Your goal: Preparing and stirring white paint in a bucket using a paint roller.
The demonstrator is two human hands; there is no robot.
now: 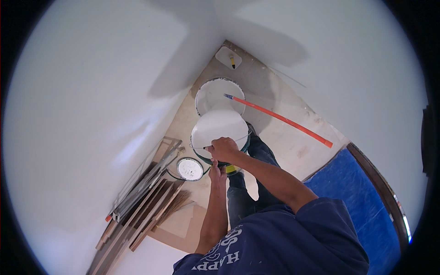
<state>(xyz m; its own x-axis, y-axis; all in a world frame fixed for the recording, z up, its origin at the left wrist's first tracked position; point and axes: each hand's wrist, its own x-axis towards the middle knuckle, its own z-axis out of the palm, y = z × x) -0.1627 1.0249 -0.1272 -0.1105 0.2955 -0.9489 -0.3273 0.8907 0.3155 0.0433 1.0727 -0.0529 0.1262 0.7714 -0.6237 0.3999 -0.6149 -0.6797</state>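
A bucket of white paint is tipped away from me between my hands. White paint pours from its far edge into a second bucket on the floor just beyond. My right hand is closed at the near side, gripping the thin wire handle of the tipped bucket. Lower down, my left hand holds the same bucket from below, its fingers partly hidden. Across the far bucket's rim rests a long orange pole with a bluish tip.
White walls meet in the far corner, where a white lid bears a yellow-and-black tool. At left are a round white-speckled container, wood strips and metal frames. A blue sheet lies at right.
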